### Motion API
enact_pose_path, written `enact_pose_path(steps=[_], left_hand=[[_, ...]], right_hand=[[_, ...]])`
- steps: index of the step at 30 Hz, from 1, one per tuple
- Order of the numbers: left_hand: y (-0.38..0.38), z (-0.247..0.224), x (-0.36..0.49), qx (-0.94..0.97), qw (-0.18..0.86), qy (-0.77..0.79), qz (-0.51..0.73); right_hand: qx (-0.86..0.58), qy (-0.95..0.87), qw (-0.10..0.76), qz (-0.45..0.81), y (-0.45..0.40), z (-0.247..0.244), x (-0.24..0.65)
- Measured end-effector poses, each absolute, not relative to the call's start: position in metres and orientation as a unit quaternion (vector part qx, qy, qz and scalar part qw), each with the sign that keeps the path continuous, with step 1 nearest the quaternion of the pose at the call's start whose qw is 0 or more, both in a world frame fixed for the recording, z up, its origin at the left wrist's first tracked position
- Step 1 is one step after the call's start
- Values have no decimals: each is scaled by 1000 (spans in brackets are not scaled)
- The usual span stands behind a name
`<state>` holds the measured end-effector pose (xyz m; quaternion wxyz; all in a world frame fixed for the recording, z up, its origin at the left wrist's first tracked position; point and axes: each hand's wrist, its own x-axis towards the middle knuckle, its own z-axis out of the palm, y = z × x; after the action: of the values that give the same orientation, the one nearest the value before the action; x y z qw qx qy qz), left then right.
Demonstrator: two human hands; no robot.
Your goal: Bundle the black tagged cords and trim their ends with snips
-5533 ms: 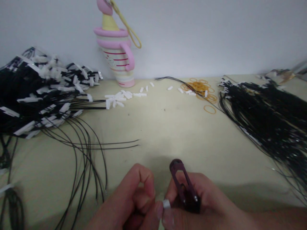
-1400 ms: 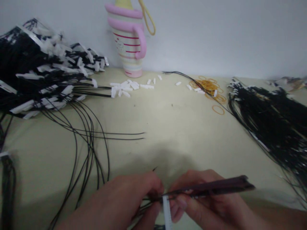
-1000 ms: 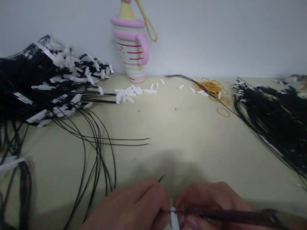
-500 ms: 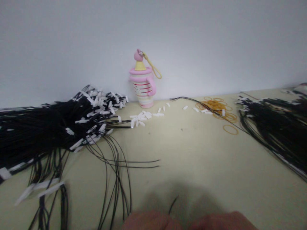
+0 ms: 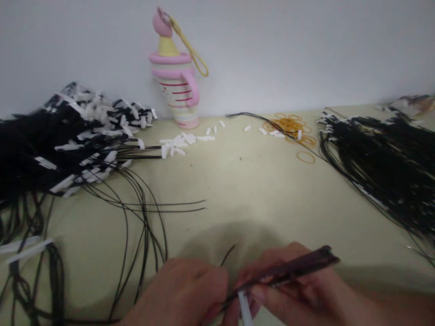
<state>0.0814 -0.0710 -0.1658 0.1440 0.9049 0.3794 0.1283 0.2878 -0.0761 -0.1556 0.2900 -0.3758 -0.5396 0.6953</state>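
My left hand [image 5: 190, 287] is closed at the bottom centre, its fingers round thin black wires that come out between the two hands. Close beside it, my right hand [image 5: 288, 283] is closed on dark tweezers [image 5: 299, 266], whose wide end points up and right. The tweezers' narrow end is by a white strip [image 5: 244, 308] between the hands; whether it grips the strip is unclear. One short black wire end [image 5: 227, 254] sticks up just above the hands. Thin black wires [image 5: 144, 217] curve over the table left of my left hand.
Left lies a heap of black wires with white connectors [image 5: 98, 113]; another wire bundle [image 5: 380, 158] lies right. A pink cup-shaped ornament [image 5: 176, 90] stands by the wall. Small white pieces [image 5: 180, 140] and yellow rubber bands [image 5: 288, 127] lie at the back of the table [image 5: 251, 190].
The view has tipped down and shifted right, so the background sits higher and further left. Both hands, barely visible at the lower edge before, now show with the tweezers and white strip.
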Motion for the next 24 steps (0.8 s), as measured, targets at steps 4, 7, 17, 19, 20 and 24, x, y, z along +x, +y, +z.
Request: enact_pose_path(steps=[4,7,17,19,20,24], left_hand=[[-67,-163,86,913,145,352,148],[-67,-164,85,917,127,345,155],[-64,-159,76,893,165,374,188],[-62,-159,75,899,168,359,186],[-61,-159,74,905,159,349,183],[-59,-160,76,895,92,381,212]], right_hand=[[-360,-529,295,710,-75,-155,287],[-354,-521,299,717,-73,-157,287],[-367,-520,292,713,-73,-149,291],[-369,-525,291,710,-73,-149,292],[-366,-527,299,706,-73,-149,292],[-371,-513,335,698,-71,-149,292]])
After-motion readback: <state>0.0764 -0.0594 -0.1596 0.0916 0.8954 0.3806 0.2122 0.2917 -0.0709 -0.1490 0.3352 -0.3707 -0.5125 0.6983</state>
